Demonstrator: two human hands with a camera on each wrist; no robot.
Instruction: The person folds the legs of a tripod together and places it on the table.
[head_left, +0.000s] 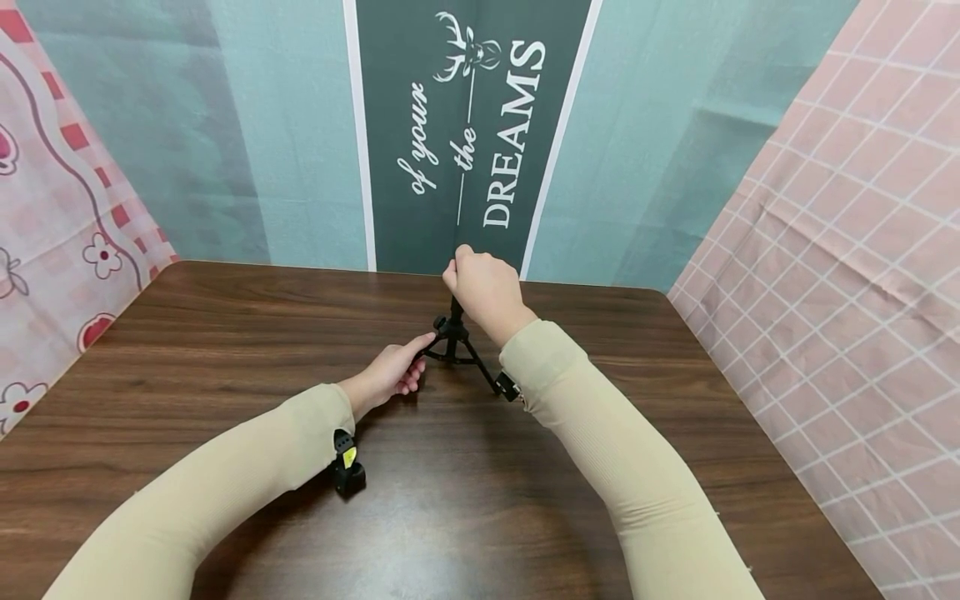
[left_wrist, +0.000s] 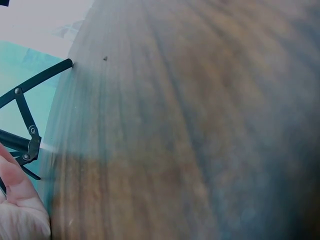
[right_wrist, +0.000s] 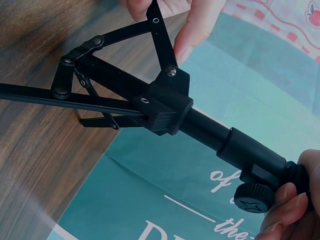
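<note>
A small black tripod (head_left: pixel 452 330) stands with its legs spread near the back of the table. My right hand (head_left: pixel 487 292) grips its centre post from above. In the right wrist view, the right fingers (right_wrist: pixel 287 206) wrap the post's upper end, right beside a round ridged knob (right_wrist: pixel 254 198). One tripod leg is pinched by my left hand (head_left: pixel 392 375), its thumb (right_wrist: pixel 194 37) lying along the leg close to the hub (right_wrist: pixel 167 107). Hinged braces (right_wrist: pixel 102 40) join the legs to the post's lower end. In the left wrist view, only part of the left palm (left_wrist: pixel 22 210) shows, below another leg (left_wrist: pixel 40 80).
The dark wood-grain table (head_left: pixel 225 333) has a teal cloth with white lettering (head_left: pixel 510 150) hanging behind its back edge. A pink checked cloth (head_left: pixel 847 292) hangs at the right, a flowered one (head_left: pixel 75 208) at the left. Each wrist wears a small black camera (head_left: pixel 349 475).
</note>
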